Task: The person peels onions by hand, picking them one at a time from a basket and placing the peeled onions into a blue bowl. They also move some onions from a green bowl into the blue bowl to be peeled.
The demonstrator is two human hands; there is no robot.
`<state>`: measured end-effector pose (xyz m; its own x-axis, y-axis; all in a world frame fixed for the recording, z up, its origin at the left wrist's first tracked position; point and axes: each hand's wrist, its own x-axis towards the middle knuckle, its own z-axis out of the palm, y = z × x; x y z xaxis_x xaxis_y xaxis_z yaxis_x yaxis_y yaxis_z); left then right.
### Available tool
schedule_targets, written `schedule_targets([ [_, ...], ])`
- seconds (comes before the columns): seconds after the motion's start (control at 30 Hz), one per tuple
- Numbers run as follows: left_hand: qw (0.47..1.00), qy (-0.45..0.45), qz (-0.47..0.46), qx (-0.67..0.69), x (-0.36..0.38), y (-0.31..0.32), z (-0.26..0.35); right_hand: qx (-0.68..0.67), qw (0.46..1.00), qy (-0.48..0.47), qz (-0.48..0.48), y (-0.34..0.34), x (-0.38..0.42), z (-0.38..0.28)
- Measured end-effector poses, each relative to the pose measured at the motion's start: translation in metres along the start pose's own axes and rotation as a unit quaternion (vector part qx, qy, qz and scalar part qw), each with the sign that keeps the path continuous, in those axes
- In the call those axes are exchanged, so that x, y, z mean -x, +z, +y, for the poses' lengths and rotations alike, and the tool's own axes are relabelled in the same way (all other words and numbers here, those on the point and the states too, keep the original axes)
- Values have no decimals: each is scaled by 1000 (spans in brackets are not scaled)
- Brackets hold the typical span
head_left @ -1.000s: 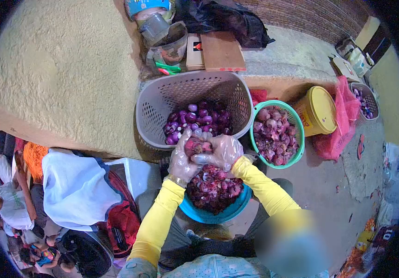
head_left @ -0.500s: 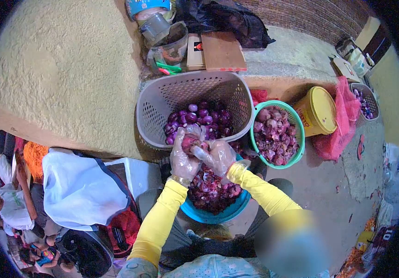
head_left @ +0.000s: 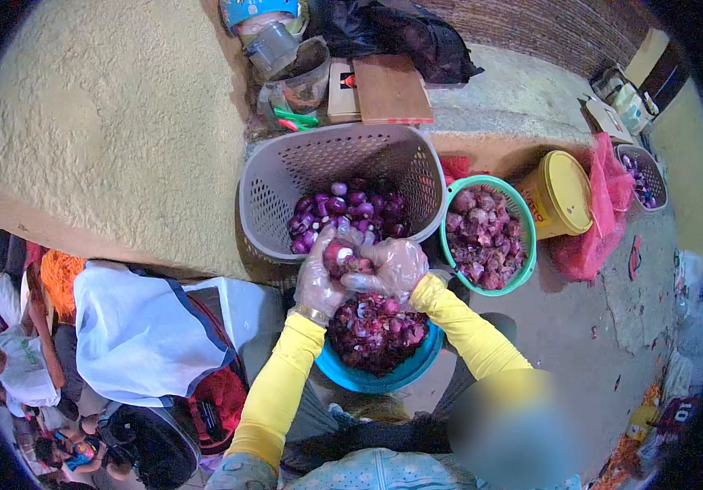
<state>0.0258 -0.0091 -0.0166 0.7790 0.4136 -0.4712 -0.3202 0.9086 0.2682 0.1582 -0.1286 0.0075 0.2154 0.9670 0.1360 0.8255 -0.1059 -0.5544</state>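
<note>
Red onion (head_left: 340, 258), round, glossy: gripped by left hand (head_left: 319, 282) and right hand (head_left: 386, 269), both in crinkled clear plastic gloves, centre frame. Below: blue bowl (head_left: 372, 379) of papery peels; perforated grey basket (head_left: 286, 175) above; rough concrete floor (head_left: 568, 322).

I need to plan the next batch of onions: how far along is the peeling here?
Done: a layer of shiny peeled onions covers the bottom of the grey basket, and the blue bowl beneath the hands is heaped with skins. In hand: the gloved left hand and right hand hold one onion between them. Left: the green basket is nearly full of unpeeled onions.
</note>
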Motion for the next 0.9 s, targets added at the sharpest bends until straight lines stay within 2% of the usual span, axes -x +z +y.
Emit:
schedule_targets([
  [0.03, 999, 21, 16, -35, 4, 3, 4, 0, 1000, 1, 0, -4, 1, -2],
  [0.1, 999, 34, 29, -22, 2, -4, 11, -100, 994, -53, 7, -10, 5, -6],
  [0.13, 998, 30, 37, 30, 4, -1, 14, -77, 992, -101, 24, -18, 6, -7],
  [0.17, 995, 26, 46, 83, 6, -1, 17, -76, 992, -102, 23, -24, 9, -8],
  [0.23, 990, 23, 11, 140, 5, -9, 25, 63, 989, -66, -118, -32, 21, -8],
  [0.37, 985, 10, 2, 172, -1, -17, 32, 54, 987, -17, -153, -4, 32, 6],
  [0.43, 984, 54, -15, 166, -4, -16, 30, 79, 983, -37, -164, -11, 31, 2],
  [0.53, 990, 78, -15, 120, -5, -14, 28, 37, 979, -15, -202, -30, 30, -5],
  [0.6, 989, 65, -28, 127, -3, -11, 28, 21, 975, -15, -221, -32, 26, -8],
  [0.63, 989, 51, -41, 133, -1, -10, 28, 20, 975, -16, -221, -29, 26, -7],
  [0.7, 990, 60, -44, 123, 3, -4, 26, 24, 985, 46, -166, -23, 27, -4],
  [0.73, 990, 71, -46, 112, 4, -1, 25, -83, 981, 85, -152, -25, 29, -3],
  [0.77, 990, 71, -47, 113, 6, 1, 24, -82, 981, 85, -152, -26, 29, -3],
  [0.83, 988, 99, -89, 82, 8, 5, 22, -231, 967, 100, -48, -26, 29, -3],
  [0.9, 988, 103, -88, 71, 7, 7, 19, -232, 968, 97, -17, -30, 28, -4],
])
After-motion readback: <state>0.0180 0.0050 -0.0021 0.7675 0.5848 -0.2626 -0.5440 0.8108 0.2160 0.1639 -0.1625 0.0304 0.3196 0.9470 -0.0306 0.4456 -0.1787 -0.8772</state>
